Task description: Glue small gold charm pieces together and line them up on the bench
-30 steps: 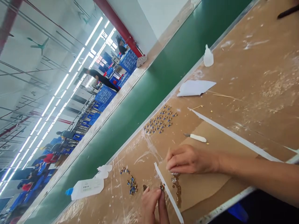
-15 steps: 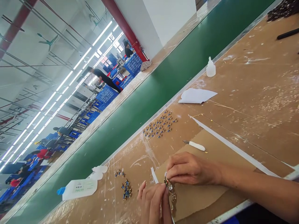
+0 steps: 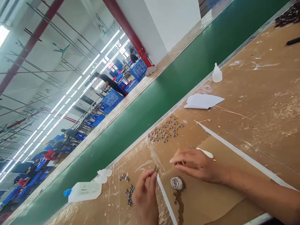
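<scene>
Left hand [image 3: 145, 195] pinches one tiny piece [image 3: 156, 168] at the workbench's near edge; keep that grip light. Right hand [image 3: 195, 164] rests open, empty, beside the glue cap [image 3: 177, 183].

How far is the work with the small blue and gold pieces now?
Seemingly done: a neat group of pieces near the belt. In hand: the left hand pinches one piece; the right hand rests beside a glue puddle. Left: a loose pile.
</scene>
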### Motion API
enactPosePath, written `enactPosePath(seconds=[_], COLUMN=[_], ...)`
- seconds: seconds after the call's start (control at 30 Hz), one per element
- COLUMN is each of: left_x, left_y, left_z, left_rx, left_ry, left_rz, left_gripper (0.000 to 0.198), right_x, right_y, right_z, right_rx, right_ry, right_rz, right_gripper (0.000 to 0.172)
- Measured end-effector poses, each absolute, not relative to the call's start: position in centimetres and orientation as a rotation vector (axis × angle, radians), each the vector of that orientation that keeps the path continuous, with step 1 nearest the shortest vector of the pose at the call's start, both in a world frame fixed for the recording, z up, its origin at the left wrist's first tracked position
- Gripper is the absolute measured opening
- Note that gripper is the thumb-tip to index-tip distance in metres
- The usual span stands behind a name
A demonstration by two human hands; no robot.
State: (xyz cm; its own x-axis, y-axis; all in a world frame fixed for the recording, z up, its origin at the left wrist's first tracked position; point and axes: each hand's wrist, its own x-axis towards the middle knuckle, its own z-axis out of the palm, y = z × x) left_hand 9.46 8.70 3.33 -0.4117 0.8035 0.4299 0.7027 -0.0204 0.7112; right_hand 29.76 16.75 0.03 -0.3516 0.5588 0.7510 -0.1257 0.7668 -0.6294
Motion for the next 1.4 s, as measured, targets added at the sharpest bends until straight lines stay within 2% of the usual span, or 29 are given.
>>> enactPosePath(seconds=[0.1, 0.27, 0.53, 0.67, 0.83, 1.03, 1.2, 1.4], left_x=[6.8, 4.8, 5.3, 5.6, 4.0, 0.2, 0.2, 0.5], left_y=[13.9, 20.6, 21.5, 21.6, 18.3, 8.9, 2.7, -0.1], left_z=[2.8, 0.9, -0.7, -0.9, 0.9, 3.2, 2.0, 0.0], left_rx=[1.363, 1.358, 1.462, 1.490, 1.511, 1.440, 1.454, 1.568], left_ry=[2.009, 1.941, 1.911, 1.950, 2.078, 2.397, 2.483, 2.490], left_rz=[1.280, 1.270, 1.147, 1.158, 1.165, 1.074, 0.910, 0.798], left_gripper=[0.031, 0.033, 0.018, 0.018, 0.021, 0.024, 0.021, 0.017], right_x=[29.6, 29.1, 28.7, 28.8, 29.4, 29.5, 29.4, 29.5], right_y=[16.9, 17.3, 17.7, 17.7, 17.4, 17.2, 17.0, 17.2], right_z=[-0.6, -1.4, -1.7, -1.6, -1.3, -1.0, -0.9, -1.2], right_rx=[-0.467, -0.563, -0.615, -0.609, -0.669, -0.701, -0.719, -0.734], right_ry=[-1.758, -1.774, -1.768, -1.764, -1.764, -1.783, -1.782, -1.798], right_rz=[0.739, 0.734, 0.748, 0.723, 0.748, 0.739, 0.731, 0.728], right_gripper=[0.015, 0.018, 0.019, 0.020, 0.020, 0.020, 0.019, 0.019])
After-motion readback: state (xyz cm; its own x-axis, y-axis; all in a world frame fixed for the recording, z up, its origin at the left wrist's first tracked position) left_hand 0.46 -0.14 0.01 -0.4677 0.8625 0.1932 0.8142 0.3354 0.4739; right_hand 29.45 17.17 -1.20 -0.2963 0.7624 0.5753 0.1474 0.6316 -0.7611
